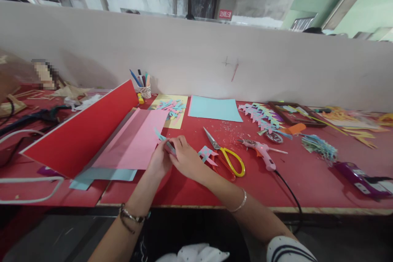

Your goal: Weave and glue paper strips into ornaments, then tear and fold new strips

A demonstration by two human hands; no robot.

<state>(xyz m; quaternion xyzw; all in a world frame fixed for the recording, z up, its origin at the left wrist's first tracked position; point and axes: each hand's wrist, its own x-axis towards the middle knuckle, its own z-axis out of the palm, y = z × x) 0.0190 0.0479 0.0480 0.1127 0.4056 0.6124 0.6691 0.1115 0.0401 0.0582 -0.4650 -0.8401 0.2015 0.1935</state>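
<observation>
My left hand [160,158] and my right hand [184,158] meet over the red table, both closed on a light blue paper strip [159,134]. One end of the strip sticks out to the upper left; the rest is mostly hidden by my fingers. A pink paper sheet [135,139] lies just left of my hands. Right of them rests a small woven piece of pink and blue paper strips [207,154]. Yellow-handled scissors [231,161] lie beside it, blades pointing away and spread a little, if at all; I cannot tell.
A pink hot glue gun [259,149] trails a black cord over the table edge. Cut strips [173,108] lie on yellow paper [177,126]. Further back are a blue sheet [215,108], a pen cup [145,91] and braided paper chains [260,116]. A red board [89,131] leans at left; a purple power strip [362,178] sits right.
</observation>
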